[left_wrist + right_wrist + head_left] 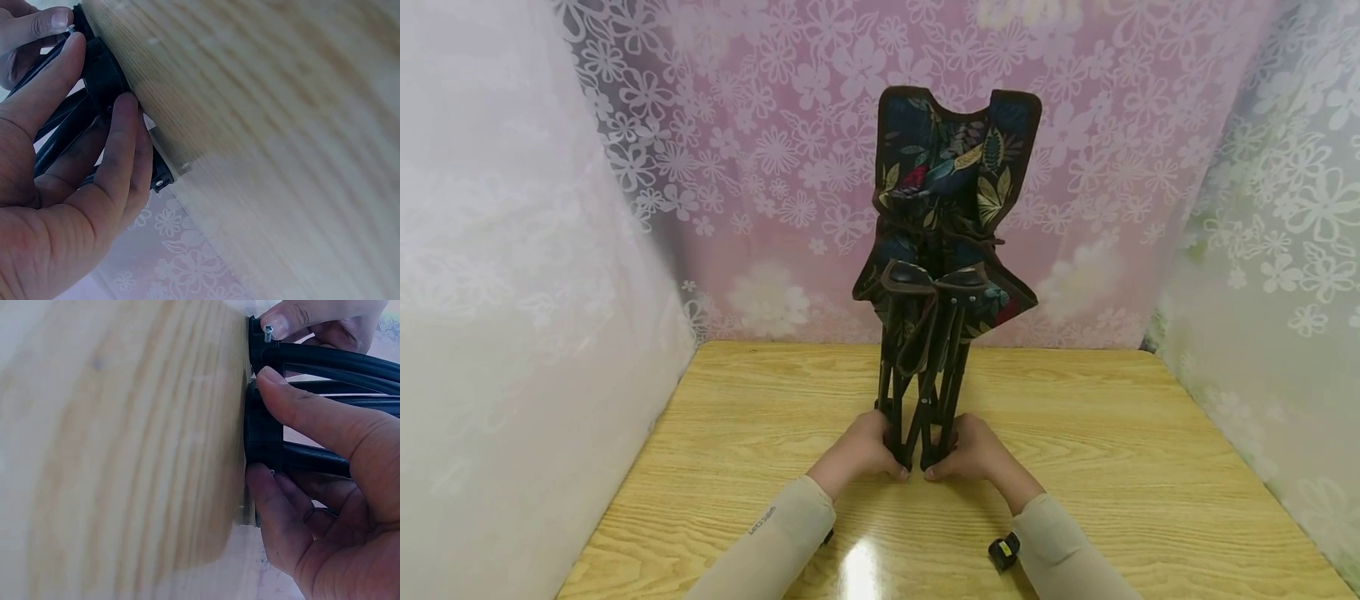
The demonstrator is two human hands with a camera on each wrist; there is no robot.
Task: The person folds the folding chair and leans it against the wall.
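Folded chair (943,250) upright mid-tabletop (1112,467), nearer the front edge. Left hand (861,450) and right hand (973,450) clasp its feet. Top-heavy; slipping feet could tip it backward.

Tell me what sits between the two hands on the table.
In the head view, the black legs of the folded chair stand between the left hand and right hand, on the wooden table; both hands grip them.
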